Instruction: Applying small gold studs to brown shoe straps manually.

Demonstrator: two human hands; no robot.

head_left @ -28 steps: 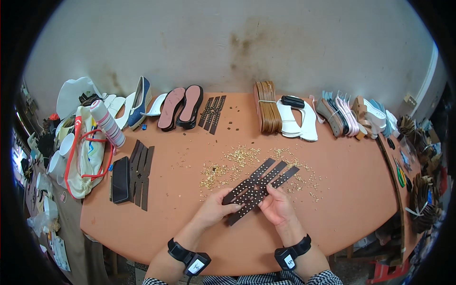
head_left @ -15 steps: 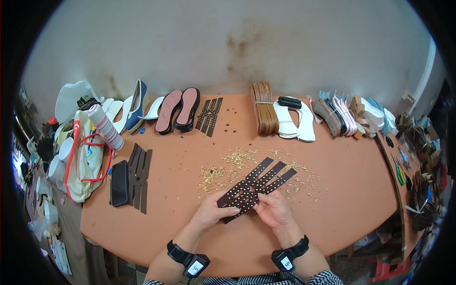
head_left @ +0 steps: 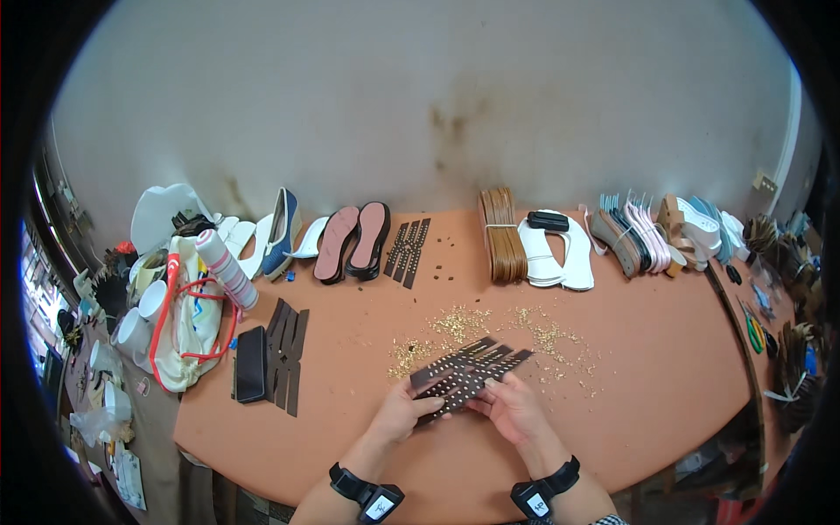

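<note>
Between both hands I hold a dark brown slotted shoe upper (head_left: 470, 378), dotted with small pale gold studs, tilted above the table. My left hand (head_left: 398, 415) grips its left end, thumb on top and the other fingers underneath. At its right edge my right hand (head_left: 514, 408) pinches it, with the fingertips partly hidden beneath. Just beyond the upper lie loose gold studs (head_left: 458, 324), heaped in places and scattered toward the right. Farther back rests a similar studded upper (head_left: 407, 253), flat on the table.
At left, dark slotted uppers (head_left: 287, 357) lie beside a black phone (head_left: 251, 365), near a bag with red handles (head_left: 185, 337). Pink-topped soles (head_left: 369, 239), a blue shoe (head_left: 282, 229), a brown strip bundle (head_left: 502, 236) and white insoles (head_left: 569, 261) line the back. Pliers (head_left: 753, 331) lie right.
The studded upper has tilted and turned in my hands, its far strips swinging to a flatter angle. My right hand has shifted along its edge. The whole view has tipped upward.
</note>
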